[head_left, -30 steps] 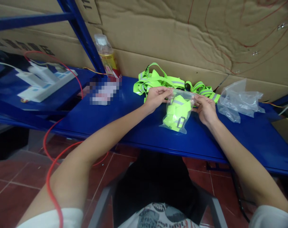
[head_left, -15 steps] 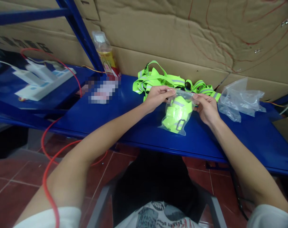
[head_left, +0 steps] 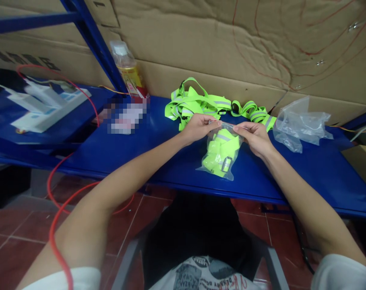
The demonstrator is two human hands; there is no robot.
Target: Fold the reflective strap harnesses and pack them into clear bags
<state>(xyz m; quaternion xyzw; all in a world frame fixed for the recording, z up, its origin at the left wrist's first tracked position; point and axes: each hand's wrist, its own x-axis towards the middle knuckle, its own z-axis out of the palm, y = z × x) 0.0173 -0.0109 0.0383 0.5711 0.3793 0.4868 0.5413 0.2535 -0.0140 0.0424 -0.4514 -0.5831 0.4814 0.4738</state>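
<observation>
A clear zip bag hangs from both hands over the blue table. Inside it lies a folded neon yellow-green reflective strap with a dark buckle near the bottom. My left hand pinches the left end of the bag's top edge, where a red line shows. At the other end, my right hand pinches the same edge between thumb and fingers. Just behind the hands, a heap of loose reflective straps with grey stripes and black buckles rests against the cardboard.
Empty clear bags lie to the right on the blue table. A bottle stands at the back left, beside a blurred paper. Further left is a white power strip. A red cable loops past my left arm.
Both hands have come slightly lower and nearer to me with the bag. My right hand has moved closer in along the top edge. The view has shifted slightly.
</observation>
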